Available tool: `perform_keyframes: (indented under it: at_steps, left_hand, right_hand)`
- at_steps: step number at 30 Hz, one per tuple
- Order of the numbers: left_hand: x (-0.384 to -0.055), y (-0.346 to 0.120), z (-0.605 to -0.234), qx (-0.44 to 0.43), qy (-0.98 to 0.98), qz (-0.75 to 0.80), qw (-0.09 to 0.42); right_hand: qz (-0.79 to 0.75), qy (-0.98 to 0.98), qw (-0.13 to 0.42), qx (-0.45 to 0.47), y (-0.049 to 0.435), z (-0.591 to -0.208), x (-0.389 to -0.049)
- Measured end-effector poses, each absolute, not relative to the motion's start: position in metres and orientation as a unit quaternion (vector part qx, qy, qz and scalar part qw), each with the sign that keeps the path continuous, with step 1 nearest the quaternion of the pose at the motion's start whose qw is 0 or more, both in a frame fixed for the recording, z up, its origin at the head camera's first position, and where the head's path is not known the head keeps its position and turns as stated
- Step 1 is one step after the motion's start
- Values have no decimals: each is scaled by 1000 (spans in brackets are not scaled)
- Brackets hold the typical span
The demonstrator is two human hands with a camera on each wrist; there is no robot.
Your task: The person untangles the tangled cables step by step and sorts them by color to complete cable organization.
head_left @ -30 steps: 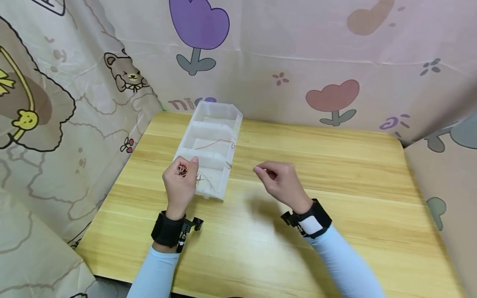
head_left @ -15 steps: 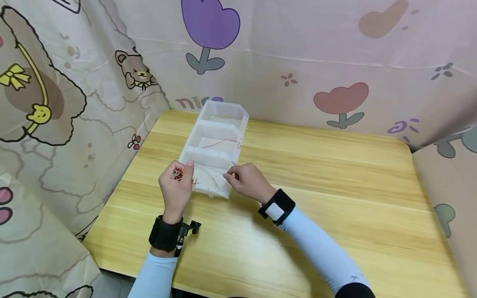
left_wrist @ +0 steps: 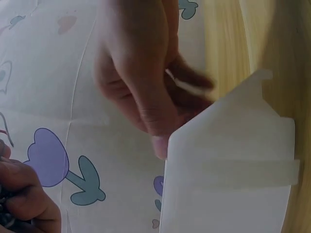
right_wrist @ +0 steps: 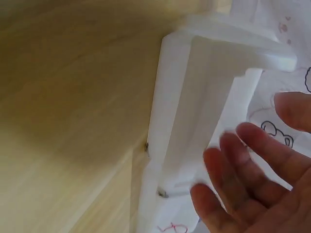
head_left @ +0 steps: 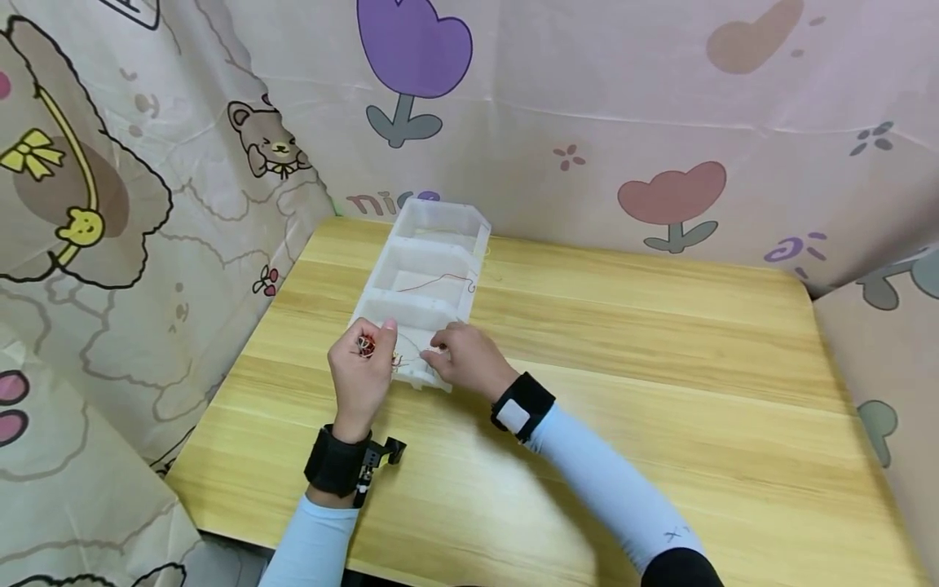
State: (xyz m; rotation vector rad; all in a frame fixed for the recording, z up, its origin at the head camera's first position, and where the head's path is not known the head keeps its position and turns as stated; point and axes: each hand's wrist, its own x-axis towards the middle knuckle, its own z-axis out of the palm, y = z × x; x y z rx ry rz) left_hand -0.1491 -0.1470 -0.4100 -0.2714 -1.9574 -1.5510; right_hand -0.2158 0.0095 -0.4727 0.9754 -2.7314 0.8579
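My left hand grips a tangled bundle of thin red, white and dark wires, with loose ends poking out below the thumb. At the lower left of the left wrist view, its curled fingers show around the dark bundle. My right hand hovers over the near compartment of a white plastic box, thumb and fingers apart. The right wrist view shows the fingers spread, with nothing between them. A pale thin wire curves across that compartment between the hands.
The box has three compartments in a row on the wooden table. A thin red wire lies across its middle compartment and over the right side. Printed cloth hangs behind the table and at both sides.
My right hand has moved left from above the table to the box's near compartment, and its pinched fingers have parted. The left hand keeps its grip on the wires and has shifted slightly.
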Motion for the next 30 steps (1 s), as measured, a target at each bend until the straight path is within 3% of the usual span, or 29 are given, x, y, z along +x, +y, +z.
perform_keyframes:
  at_steps: [9, 20, 30]
  left_hand:
    - [-150, -142, -412, -110, -741, -587, 307]
    - [-152, -129, -410, -136, -741, -596, 279]
    - [-155, -109, -403, -152, -770, -560, 264]
  right_hand:
    - [332, -883, 98, 318, 23, -466, -213]
    - [450, -775, 168, 411, 45, -452, -189]
    - [401, -770, 216, 447, 63, -438, -174]
